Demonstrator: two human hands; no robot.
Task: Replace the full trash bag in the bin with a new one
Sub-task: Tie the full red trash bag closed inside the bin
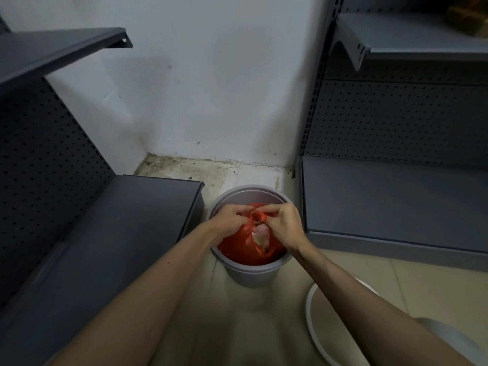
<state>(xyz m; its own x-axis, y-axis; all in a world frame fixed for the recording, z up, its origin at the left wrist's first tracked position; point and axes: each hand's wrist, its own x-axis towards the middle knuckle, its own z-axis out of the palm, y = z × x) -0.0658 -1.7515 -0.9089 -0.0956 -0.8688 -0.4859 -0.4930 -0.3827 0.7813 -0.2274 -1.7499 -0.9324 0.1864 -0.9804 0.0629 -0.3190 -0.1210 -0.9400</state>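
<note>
A round grey bin (250, 273) stands on the tiled floor between two shelf units. Inside it sits a red plastic trash bag (239, 250), full, with pale contents showing through a gap near its top. My left hand (229, 217) and my right hand (284, 224) meet over the bin's mouth. Each hand pinches a red handle strip of the bag, and the strips cross between my fingers above the bag. My forearms reach in from the bottom of the view. Part of the bag lies hidden under my hands.
A dark grey metal shelf unit (111, 233) with a pegboard back stands on the left, a similar shelf unit (396, 202) on the right. A white wall closes the corner behind. A white ring-shaped bin part (313, 323) lies on the floor at the lower right.
</note>
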